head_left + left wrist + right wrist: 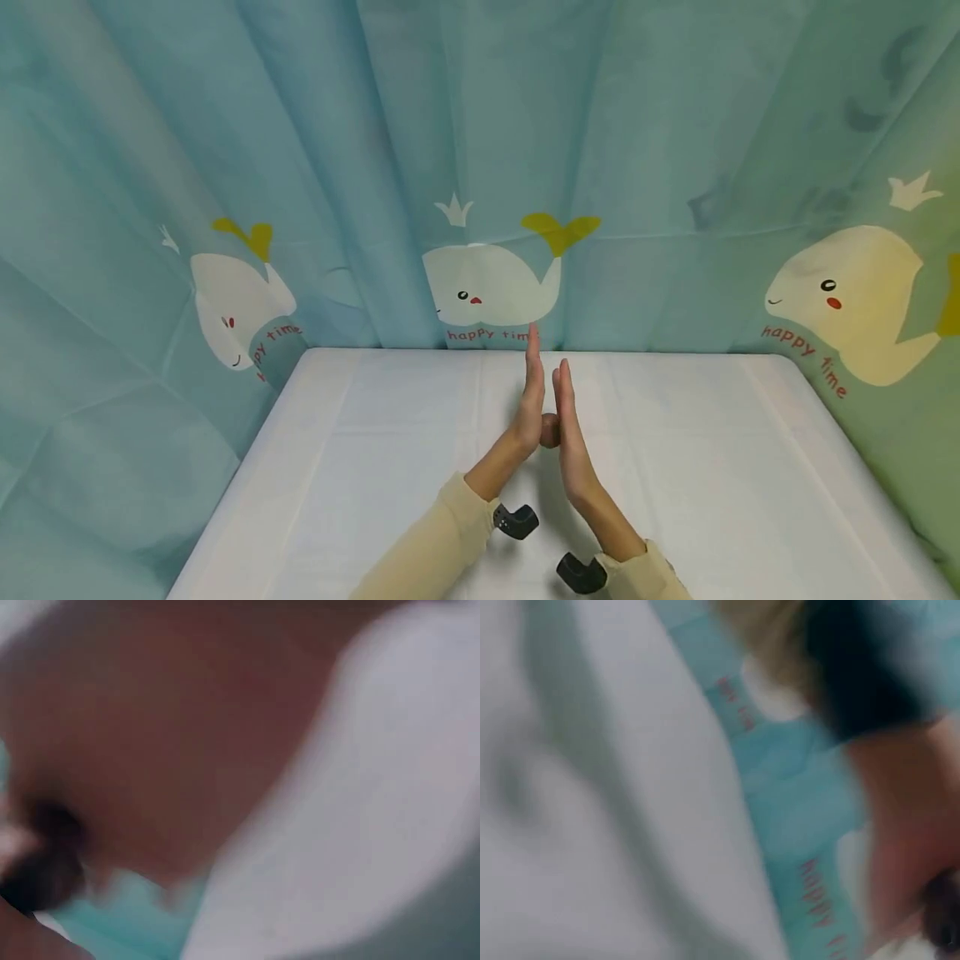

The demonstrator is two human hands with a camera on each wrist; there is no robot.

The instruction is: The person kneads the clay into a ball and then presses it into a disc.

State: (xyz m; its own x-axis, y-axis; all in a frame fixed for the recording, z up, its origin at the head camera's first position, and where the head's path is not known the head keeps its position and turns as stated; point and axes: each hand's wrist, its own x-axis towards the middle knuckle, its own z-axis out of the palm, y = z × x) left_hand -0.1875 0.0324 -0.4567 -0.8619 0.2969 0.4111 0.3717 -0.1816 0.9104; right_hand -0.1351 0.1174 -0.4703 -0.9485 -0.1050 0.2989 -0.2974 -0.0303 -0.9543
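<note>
A small brown ball [550, 431] sits between my two palms above the white table in the head view. My left hand [531, 404] is upright on its left side, with fingers straight and pointing away. On the other side my right hand [573, 446] faces it, its fingers straight too. The palms press the ball from both sides near their lower parts, and the fingertips stand slightly apart. In the left wrist view the left hand [165, 727] is a large blur. The right wrist view shows a dark part of the ball [941, 913] at the edge.
The white table [390, 467] has rounded far corners. Behind it hangs a blue-green curtain [300, 108] with printed whales and lettering. Black wrist cameras, one on the left cuff [517, 522] and one on the right cuff [582, 573], stick out between the forearms.
</note>
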